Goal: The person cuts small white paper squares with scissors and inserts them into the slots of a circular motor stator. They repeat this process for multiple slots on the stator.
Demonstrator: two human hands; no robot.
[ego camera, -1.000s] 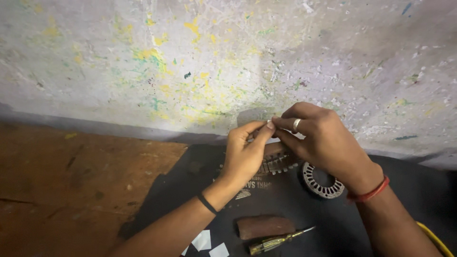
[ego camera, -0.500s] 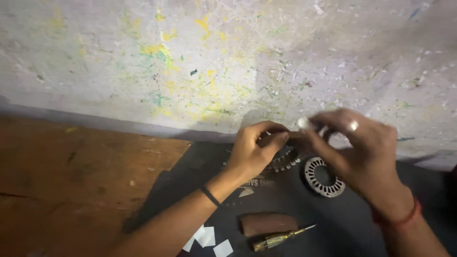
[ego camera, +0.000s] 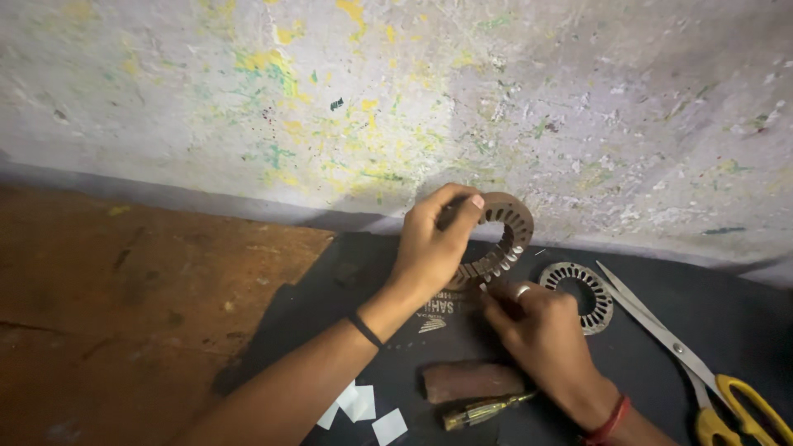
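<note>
Near edge: white paper squares (ego camera: 361, 406), brown wooden block (ego camera: 472, 381), screwdriver (ego camera: 486, 410) on dark mat (ego camera: 330, 297); yellow-handled scissors (ego camera: 702, 363) at right. Right hand (ego camera: 541, 334), fingertips pinched at lower rim of stator ring (ego camera: 498, 239), item pinched too small to tell. Left hand (ego camera: 434, 244) grips ring's upper rim, holding it tilted above mat. Ring judged stiff, fairly heavy laminated steel; slot teeth sharp, so outer rim is best hold. Second ring (ego camera: 578, 293) lies flat beyond; paint-flecked wall (ego camera: 396, 99) behind

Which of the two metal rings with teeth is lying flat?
The thinner ring beside the scissors lies flat; the left hand holds the thicker ring upright.
</note>
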